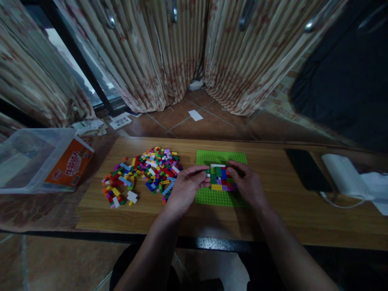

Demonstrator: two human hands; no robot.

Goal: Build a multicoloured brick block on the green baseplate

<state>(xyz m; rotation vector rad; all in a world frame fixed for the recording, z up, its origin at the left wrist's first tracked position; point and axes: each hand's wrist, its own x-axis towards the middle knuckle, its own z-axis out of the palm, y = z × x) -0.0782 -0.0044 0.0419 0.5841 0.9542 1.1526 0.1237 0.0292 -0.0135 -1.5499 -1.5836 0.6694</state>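
A green studded baseplate (209,198) lies on the wooden table, and a block of multicoloured toy bricks (218,174) is built up on its middle. My left hand (189,184) is at the block's left side, its thumb and fingertips pinching a small white brick (208,174). From the right, my right hand (244,180) reaches over the block, with thumb and fingers around its right edge. The fingers of that hand cover part of the block's right side.
Loose bricks (157,165) lie heaped left of the baseplate. A clear plastic bin (24,161) with an orange label stands at the far left. On the right are a black phone (308,169), a white power bank (344,176) with a cable, and white paper (377,188).
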